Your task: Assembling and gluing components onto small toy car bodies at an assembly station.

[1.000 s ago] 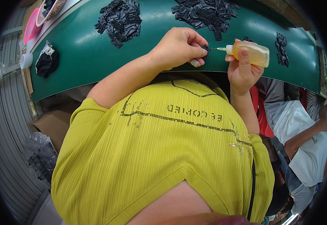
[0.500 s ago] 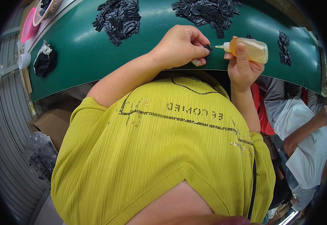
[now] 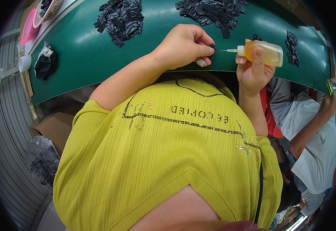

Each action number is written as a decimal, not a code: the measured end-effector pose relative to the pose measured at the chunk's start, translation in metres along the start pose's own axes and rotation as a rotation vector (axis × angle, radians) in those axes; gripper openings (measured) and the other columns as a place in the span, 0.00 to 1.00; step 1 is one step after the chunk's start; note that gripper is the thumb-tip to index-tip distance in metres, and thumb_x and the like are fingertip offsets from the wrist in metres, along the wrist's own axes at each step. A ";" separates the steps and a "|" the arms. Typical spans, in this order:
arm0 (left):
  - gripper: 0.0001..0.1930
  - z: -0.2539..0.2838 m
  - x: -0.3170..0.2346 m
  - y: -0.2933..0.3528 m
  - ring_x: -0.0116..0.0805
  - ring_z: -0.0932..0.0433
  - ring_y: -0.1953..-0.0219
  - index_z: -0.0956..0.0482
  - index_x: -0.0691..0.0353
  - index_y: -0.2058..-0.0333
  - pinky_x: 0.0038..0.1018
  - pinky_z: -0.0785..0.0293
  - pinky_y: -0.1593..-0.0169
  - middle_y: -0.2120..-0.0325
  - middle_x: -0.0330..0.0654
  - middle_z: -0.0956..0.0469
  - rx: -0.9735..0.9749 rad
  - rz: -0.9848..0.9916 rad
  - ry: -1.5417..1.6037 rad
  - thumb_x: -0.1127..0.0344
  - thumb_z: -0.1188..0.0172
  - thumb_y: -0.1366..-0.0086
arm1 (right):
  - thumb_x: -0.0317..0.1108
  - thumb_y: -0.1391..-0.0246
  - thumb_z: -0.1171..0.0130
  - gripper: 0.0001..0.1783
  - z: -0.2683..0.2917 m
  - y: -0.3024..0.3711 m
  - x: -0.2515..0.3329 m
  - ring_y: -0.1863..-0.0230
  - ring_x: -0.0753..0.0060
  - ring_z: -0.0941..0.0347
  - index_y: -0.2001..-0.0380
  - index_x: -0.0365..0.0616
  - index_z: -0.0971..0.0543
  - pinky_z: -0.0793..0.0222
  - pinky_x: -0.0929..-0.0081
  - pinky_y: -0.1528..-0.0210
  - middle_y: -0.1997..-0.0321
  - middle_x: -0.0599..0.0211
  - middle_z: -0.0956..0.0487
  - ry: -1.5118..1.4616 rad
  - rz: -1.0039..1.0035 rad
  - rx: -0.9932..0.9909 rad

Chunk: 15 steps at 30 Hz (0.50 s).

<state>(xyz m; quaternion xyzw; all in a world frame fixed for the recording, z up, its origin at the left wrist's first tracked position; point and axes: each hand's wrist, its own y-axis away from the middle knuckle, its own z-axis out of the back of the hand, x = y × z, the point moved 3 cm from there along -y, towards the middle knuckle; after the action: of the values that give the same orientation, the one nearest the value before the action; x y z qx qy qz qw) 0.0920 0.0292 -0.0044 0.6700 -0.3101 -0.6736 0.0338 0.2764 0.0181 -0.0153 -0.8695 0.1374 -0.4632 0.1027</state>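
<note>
Near the front edge of the green table, my left hand [image 3: 187, 46] pinches a small black plastic part [image 3: 213, 49] between thumb and fingers; most of the part is hidden. My right hand [image 3: 254, 73] is wrapped round a squeeze bottle [image 3: 267, 54] with a needle tip, half filled with amber liquid. The bottle lies almost level, its thin needle pointing left at the black part with a small gap between them. Beyond my hands lie a left pile of black plastic parts [image 3: 121, 21] and a middle pile of the same parts [image 3: 213, 14].
A smaller row of black parts [image 3: 292, 48] lies on the green table [image 3: 75, 50] at the right. A black and white cloth bundle [image 3: 46, 63] and a white cup [image 3: 25, 62] are at the left, below a basket [image 3: 46, 9]. Another person's arm [image 3: 314, 123] shows at the right.
My right hand has drawn the bottle a little to the right, away from the black part. My left hand has hardly moved. The other person's hand has come into view, holding something.
</note>
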 end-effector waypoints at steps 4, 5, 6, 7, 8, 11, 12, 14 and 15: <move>0.10 0.001 -0.002 -0.002 0.33 0.18 0.74 0.26 0.76 0.63 0.23 0.19 0.70 0.71 0.48 0.22 -0.016 -0.008 0.031 0.77 0.40 0.42 | 0.22 0.45 0.43 0.08 -0.001 0.008 -0.002 0.74 0.74 0.27 0.61 0.36 0.25 0.32 0.83 0.78 0.65 0.59 0.23 0.019 -0.025 0.087; 0.10 0.001 -0.002 -0.002 0.34 0.18 0.73 0.26 0.77 0.63 0.23 0.19 0.70 0.71 0.48 0.22 -0.014 -0.008 0.034 0.77 0.40 0.42 | 0.22 0.45 0.43 0.08 -0.001 0.009 -0.003 0.74 0.74 0.27 0.61 0.36 0.25 0.32 0.83 0.78 0.65 0.59 0.23 0.020 -0.026 0.086; 0.10 0.001 -0.002 -0.002 0.34 0.18 0.73 0.26 0.77 0.63 0.23 0.19 0.70 0.71 0.48 0.22 -0.013 -0.007 0.034 0.77 0.40 0.42 | 0.22 0.45 0.43 0.07 -0.003 0.009 -0.004 0.74 0.75 0.27 0.61 0.36 0.25 0.32 0.83 0.78 0.65 0.59 0.23 0.040 -0.022 0.108; 0.10 0.000 -0.003 -0.002 0.34 0.18 0.73 0.26 0.77 0.63 0.23 0.19 0.70 0.71 0.48 0.22 -0.018 -0.007 0.027 0.77 0.40 0.42 | 0.22 0.45 0.43 0.07 -0.004 0.010 -0.004 0.74 0.75 0.28 0.62 0.36 0.25 0.32 0.84 0.78 0.66 0.60 0.23 0.059 -0.019 0.130; 0.09 0.000 -0.003 -0.002 0.34 0.18 0.73 0.26 0.77 0.63 0.23 0.19 0.70 0.71 0.48 0.22 -0.023 -0.007 0.020 0.77 0.40 0.42 | 0.22 0.45 0.43 0.07 -0.004 0.010 -0.005 0.74 0.75 0.28 0.62 0.36 0.25 0.32 0.84 0.78 0.66 0.60 0.23 0.059 -0.020 0.130; 0.09 0.000 -0.003 0.000 0.34 0.18 0.73 0.26 0.77 0.63 0.23 0.19 0.70 0.71 0.48 0.22 -0.024 -0.003 0.021 0.77 0.40 0.42 | 0.22 0.45 0.43 0.05 -0.006 0.010 -0.005 0.73 0.76 0.28 0.64 0.35 0.25 0.32 0.84 0.78 0.66 0.60 0.23 0.088 -0.020 0.163; 0.09 0.000 -0.002 0.000 0.34 0.18 0.73 0.26 0.77 0.63 0.23 0.19 0.70 0.71 0.48 0.22 -0.024 -0.002 0.022 0.77 0.40 0.42 | 0.22 0.45 0.43 0.05 -0.007 0.011 -0.005 0.74 0.76 0.28 0.64 0.35 0.25 0.33 0.85 0.78 0.66 0.61 0.23 0.100 -0.032 0.146; 0.09 0.000 -0.002 0.000 0.34 0.18 0.73 0.26 0.76 0.63 0.23 0.19 0.70 0.71 0.48 0.22 -0.024 -0.009 0.016 0.78 0.40 0.42 | 0.22 0.45 0.43 0.05 -0.007 0.012 -0.005 0.74 0.77 0.28 0.65 0.35 0.25 0.33 0.85 0.78 0.67 0.61 0.23 0.111 -0.046 0.128; 0.09 -0.001 -0.002 0.000 0.34 0.18 0.73 0.26 0.76 0.63 0.23 0.19 0.70 0.71 0.48 0.22 -0.024 -0.007 0.017 0.78 0.40 0.42 | 0.22 0.45 0.42 0.05 -0.007 0.012 -0.005 0.75 0.77 0.28 0.65 0.35 0.25 0.33 0.86 0.78 0.67 0.61 0.23 0.127 -0.052 0.130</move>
<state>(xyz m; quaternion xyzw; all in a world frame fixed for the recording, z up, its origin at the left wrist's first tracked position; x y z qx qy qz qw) 0.0927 0.0296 -0.0028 0.6763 -0.2992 -0.6718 0.0419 0.2660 0.0077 -0.0188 -0.8331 0.0905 -0.5279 0.1380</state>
